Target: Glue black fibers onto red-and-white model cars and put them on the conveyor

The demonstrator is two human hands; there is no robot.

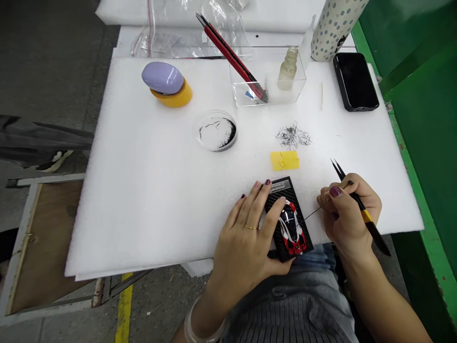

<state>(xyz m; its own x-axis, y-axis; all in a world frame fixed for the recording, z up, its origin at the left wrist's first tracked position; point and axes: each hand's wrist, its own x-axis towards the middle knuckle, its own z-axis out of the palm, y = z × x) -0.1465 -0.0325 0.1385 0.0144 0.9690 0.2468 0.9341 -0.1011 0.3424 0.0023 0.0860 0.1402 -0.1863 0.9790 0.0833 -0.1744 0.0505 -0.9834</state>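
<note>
A small red, white and black toy car [293, 228] sits on a black base [285, 190] at the near edge of a white foam sheet [150, 176]. My left hand [250, 233] rests on that base, fingers stretched over it, index finger touching the car's front. My right hand [348, 209] is closed around black tweezers [337, 169] with a yellow band, tips pointing up and away. Its fingers also pinch a thin wire [316, 212] that reaches toward the car.
On the foam lie a yellow tape piece [284, 160], a heap of short thin wires [293, 136], a round clear dish [215, 130] with dark strands, a purple-and-yellow gadget [167, 84], a clear box [267, 76] holding a red knife and bottle, and a black phone [354, 81].
</note>
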